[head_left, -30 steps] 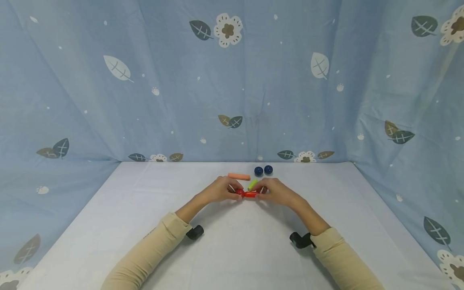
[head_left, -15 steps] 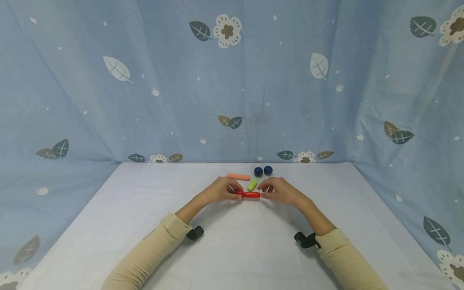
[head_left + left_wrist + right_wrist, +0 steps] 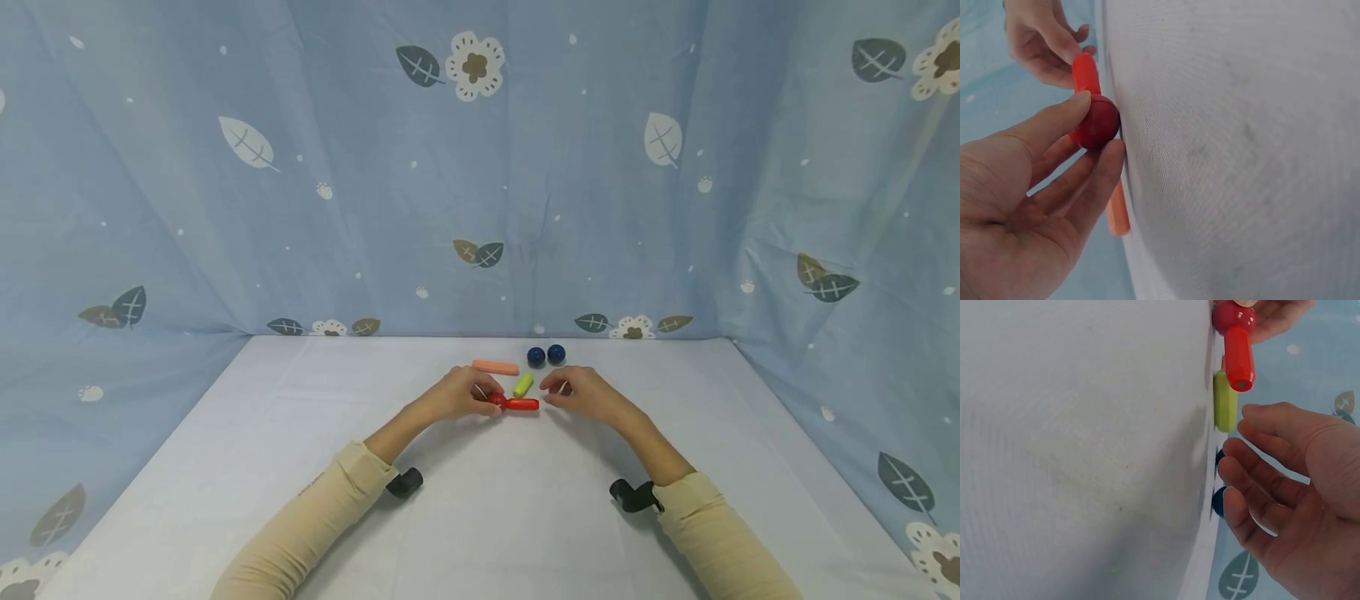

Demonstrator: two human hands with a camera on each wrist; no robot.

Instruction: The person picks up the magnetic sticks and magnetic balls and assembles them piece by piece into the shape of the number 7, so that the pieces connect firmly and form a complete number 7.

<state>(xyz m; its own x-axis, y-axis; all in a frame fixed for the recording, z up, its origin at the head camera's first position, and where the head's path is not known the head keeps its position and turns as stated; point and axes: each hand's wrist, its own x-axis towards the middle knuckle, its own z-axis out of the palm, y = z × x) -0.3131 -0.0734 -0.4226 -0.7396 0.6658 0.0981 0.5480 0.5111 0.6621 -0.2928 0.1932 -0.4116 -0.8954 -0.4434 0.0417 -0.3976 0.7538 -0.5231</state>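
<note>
My left hand (image 3: pixel 459 393) pinches a red ball (image 3: pixel 1099 122) between thumb and fingers. From the ball a straight red stick (image 3: pixel 522 404) points right, its near end touching the ball; a small grey dot (image 3: pixel 1242 384) marks its free tip. My right hand (image 3: pixel 583 392) is just right of that tip, fingers loosely bent and apart, holding nothing. Behind the red stick lies a short yellow-green stick (image 3: pixel 523 384), angled on the white table. Farther back is a longer orange stick (image 3: pixel 495 367). The fingers of my left hand cover part of the ball.
Two dark blue balls (image 3: pixel 536 357) sit side by side near the table's back edge. The white tabletop (image 3: pixel 480 517) ends at a blue curtain (image 3: pixel 360 167) with leaf and flower prints. Black wrist mounts (image 3: pixel 406 482) stick out by both sleeves.
My right hand has let go of the red stick and drawn back a little to the right. The left hand keeps its hold on the ball.
</note>
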